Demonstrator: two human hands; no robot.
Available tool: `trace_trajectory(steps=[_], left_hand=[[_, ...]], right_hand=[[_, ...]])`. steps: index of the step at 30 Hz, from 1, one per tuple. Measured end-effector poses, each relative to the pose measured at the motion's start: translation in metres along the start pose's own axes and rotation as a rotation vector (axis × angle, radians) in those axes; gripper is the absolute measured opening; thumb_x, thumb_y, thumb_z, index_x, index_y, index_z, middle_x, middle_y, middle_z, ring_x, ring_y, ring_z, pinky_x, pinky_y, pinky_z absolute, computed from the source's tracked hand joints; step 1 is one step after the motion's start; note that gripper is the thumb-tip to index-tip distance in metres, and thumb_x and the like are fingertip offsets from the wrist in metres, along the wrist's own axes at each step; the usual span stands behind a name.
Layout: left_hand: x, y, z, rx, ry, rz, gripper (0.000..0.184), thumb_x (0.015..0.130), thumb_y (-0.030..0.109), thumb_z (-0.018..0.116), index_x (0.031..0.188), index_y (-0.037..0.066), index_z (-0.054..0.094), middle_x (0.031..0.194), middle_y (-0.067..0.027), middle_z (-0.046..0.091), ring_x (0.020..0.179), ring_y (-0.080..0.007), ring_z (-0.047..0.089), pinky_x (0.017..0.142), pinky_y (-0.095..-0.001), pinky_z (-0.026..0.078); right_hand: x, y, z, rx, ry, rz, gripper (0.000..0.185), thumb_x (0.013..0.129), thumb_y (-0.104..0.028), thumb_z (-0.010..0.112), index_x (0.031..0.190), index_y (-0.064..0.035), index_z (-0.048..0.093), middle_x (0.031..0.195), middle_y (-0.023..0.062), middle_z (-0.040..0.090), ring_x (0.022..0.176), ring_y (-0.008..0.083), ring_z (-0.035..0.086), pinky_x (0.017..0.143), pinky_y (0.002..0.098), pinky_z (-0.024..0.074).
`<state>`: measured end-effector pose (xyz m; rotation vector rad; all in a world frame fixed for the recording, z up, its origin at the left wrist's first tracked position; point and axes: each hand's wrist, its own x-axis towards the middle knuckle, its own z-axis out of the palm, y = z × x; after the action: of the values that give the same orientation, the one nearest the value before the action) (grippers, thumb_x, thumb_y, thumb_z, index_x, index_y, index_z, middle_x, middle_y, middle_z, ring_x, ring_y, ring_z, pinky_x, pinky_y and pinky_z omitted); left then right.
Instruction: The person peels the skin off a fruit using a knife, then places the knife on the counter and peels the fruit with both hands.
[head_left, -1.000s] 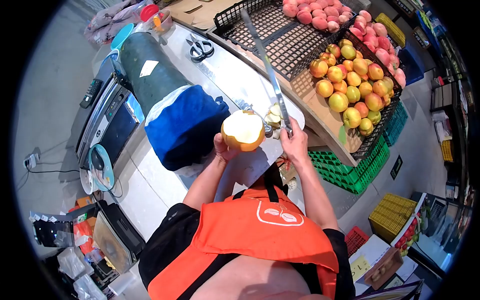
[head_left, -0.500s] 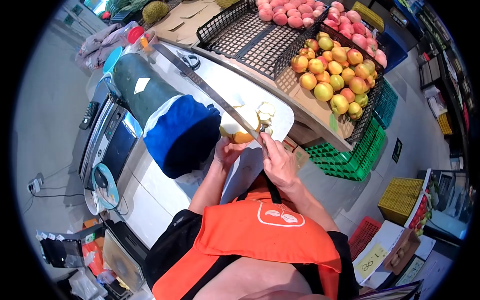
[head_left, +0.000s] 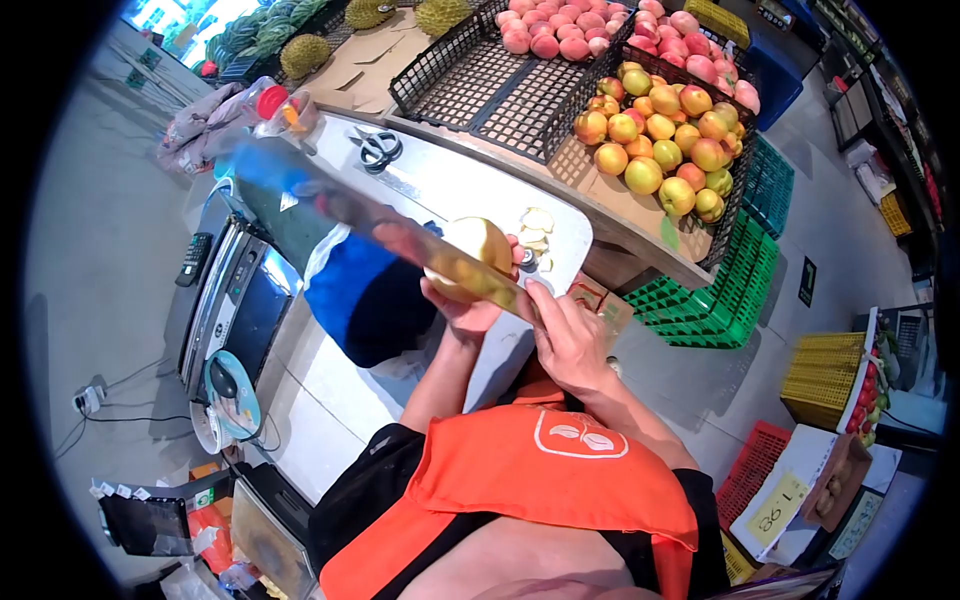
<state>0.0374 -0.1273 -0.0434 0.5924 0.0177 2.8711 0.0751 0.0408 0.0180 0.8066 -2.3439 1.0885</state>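
Note:
My left hand (head_left: 462, 312) cups a round yellow-skinned fruit (head_left: 480, 240) from below, with fingers showing at its right side. Part of its skin is off, baring pale flesh. In my right hand (head_left: 570, 345) is a long, wide-bladed knife (head_left: 400, 238). Its blade slants up and left across the front of the fruit, blurred and reflecting colours; whether it touches the fruit I cannot tell. Cut peel pieces (head_left: 537, 222) lie on the white table (head_left: 460, 185) just beyond the fruit. Left of my hands rests a large dark-green gourd (head_left: 268, 212), its near end covered in blue cloth (head_left: 365, 290).
Black-handled scissors (head_left: 376, 148) lie farther back on the table. Behind it, a wooden stand holds black crates (head_left: 490, 95), with nectarines (head_left: 660, 140) and pink peaches (head_left: 560, 28). Green crates (head_left: 700, 300) stand at right. A scale-like machine (head_left: 240, 290) and remote (head_left: 195, 258) are left.
The knife's blade has turned and swung to the near side of the fruit, its flat now showing. The fruit has been tilted in my left hand. The whole view has shifted slightly.

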Motion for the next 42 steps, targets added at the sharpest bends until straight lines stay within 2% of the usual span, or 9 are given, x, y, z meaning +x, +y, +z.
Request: trace_trajectory(steps=[3,8,11,12,19,22,25,29,42], left_hand=[[0.011,0.002,0.003,-0.442,0.032,-0.071,0.108,0.065,0.055,0.077,0.142,0.003,0.023,0.138,-0.0196,0.033,0.13,-0.0341,0.035,0.109,-0.0439,0.031],[0.019,-0.002,0.027,-0.303,0.278,0.088,0.086,0.064,0.039,0.08,0.128,0.002,0.035,0.111,-0.0076,0.049,0.103,-0.0232,0.05,0.091,-0.0342,0.04],[0.023,0.001,0.037,-0.414,0.209,0.015,0.085,0.063,0.039,0.08,0.126,0.002,0.037,0.108,-0.007,0.05,0.099,-0.021,0.05,0.085,-0.0319,0.04],[0.024,0.002,0.04,-0.405,0.255,0.018,0.069,0.064,0.03,0.08,0.116,0.007,0.041,0.104,-0.0029,0.048,0.097,-0.0182,0.049,0.079,-0.0302,0.039],[0.021,-0.001,0.036,-0.205,0.3,0.01,0.078,0.065,0.039,0.079,0.126,0.005,0.044,0.117,-0.0074,0.049,0.107,-0.026,0.049,0.094,-0.0362,0.039],[0.01,0.0,0.014,0.059,0.312,0.084,0.088,0.066,0.05,0.074,0.136,0.01,0.04,0.137,-0.011,0.044,0.125,-0.0324,0.042,0.106,-0.0434,0.033],[0.004,-0.002,0.012,0.342,0.334,0.09,0.083,0.065,0.042,0.075,0.136,0.015,0.042,0.137,-0.005,0.045,0.131,-0.0237,0.038,0.111,-0.0453,0.026],[0.004,-0.005,0.017,0.408,0.346,0.105,0.088,0.061,0.031,0.079,0.138,0.016,0.038,0.139,-0.0044,0.044,0.132,-0.0238,0.036,0.112,-0.0439,0.023],[-0.011,0.01,-0.006,0.517,0.354,0.144,0.086,0.062,0.016,0.081,0.136,0.01,0.037,0.129,-0.0037,0.051,0.125,-0.0209,0.045,0.109,-0.0382,0.03]], right_hand=[[0.003,-0.007,-0.007,0.021,0.019,-0.045,0.058,0.067,0.002,0.062,0.124,-0.0059,0.055,0.07,0.009,0.047,0.057,0.0271,0.055,0.054,0.0369,0.046],[-0.005,-0.001,-0.005,0.117,0.017,0.143,0.049,0.077,0.0,0.061,0.125,-0.0067,0.053,0.082,0.0117,0.058,0.068,0.0307,0.061,0.06,0.0387,0.0492],[-0.001,-0.001,-0.007,0.206,0.115,0.204,0.04,0.084,-0.002,0.058,0.124,-0.0047,0.053,0.092,0.0148,0.062,0.075,0.0321,0.063,0.065,0.0391,0.0504],[-0.005,0.0,-0.006,0.208,0.106,0.267,0.037,0.086,-0.003,0.057,0.123,-0.0032,0.052,0.099,0.017,0.062,0.082,0.0328,0.064,0.069,0.0385,0.0515],[0.004,0.001,-0.008,0.164,0.103,0.283,0.04,0.086,-0.003,0.056,0.126,-0.005,0.049,0.101,0.0164,0.063,0.082,0.0311,0.066,0.067,0.0371,0.0527],[0.007,0.001,-0.005,0.077,0.025,0.23,0.048,0.085,-0.005,0.058,0.131,-0.0112,0.048,0.085,0.0123,0.059,0.068,0.0309,0.063,0.057,0.0395,0.0504],[0.005,0.002,0.001,0.026,-0.035,0.202,0.059,0.082,-0.004,0.059,0.137,-0.0173,0.043,0.074,0.0101,0.051,0.06,0.0311,0.058,0.053,0.0421,0.0482],[0.003,0.005,0.007,-0.002,-0.08,0.234,0.064,0.08,-0.002,0.057,0.14,-0.0185,0.039,0.077,0.0103,0.051,0.061,0.032,0.058,0.053,0.0431,0.0481],[0.005,0.009,0.008,-0.016,-0.155,0.319,0.065,0.081,-0.003,0.054,0.142,-0.0149,0.033,0.082,0.0151,0.055,0.066,0.0349,0.06,0.057,0.0452,0.0492]])
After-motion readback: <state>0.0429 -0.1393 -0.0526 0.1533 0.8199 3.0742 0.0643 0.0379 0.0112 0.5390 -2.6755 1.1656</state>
